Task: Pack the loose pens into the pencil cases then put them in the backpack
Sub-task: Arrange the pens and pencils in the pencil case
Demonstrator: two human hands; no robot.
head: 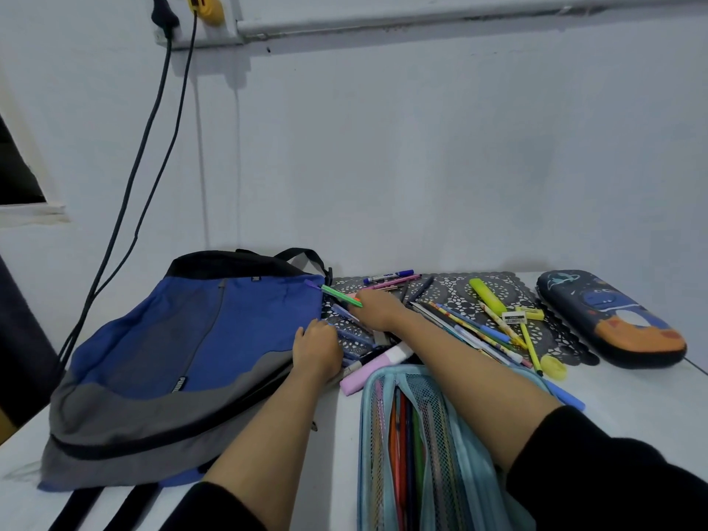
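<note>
Pinching the near end of a slim green pen point(339, 295) with a purple cap, the person's right hand point(377, 309) reaches across a heap of loose pens and pencils point(479, 331) on a black lace-pattern mat point(452, 285). The green pen's long axis runs from the fingertips away and to the left, its cap over the edge of the blue-and-grey fabric backpack point(184, 350). The open pale-blue mesh pencil case point(425, 427) lies nearer the body, partly under the right forearm, so the pen would likely have to be drawn back and turned to go in. The left hand point(318, 350), just beside the backpack, has its fingers curled down over a few blue pens point(356, 338); whether it grips them cannot be told. A dark-blue hard-shell pencil case point(613, 320) with a space print sits shut at far right, well apart. Everything rests on a white tabletop point(632, 381) against a pale wall point(421, 166), where two dark cables point(153, 120) hang from a socket.
</note>
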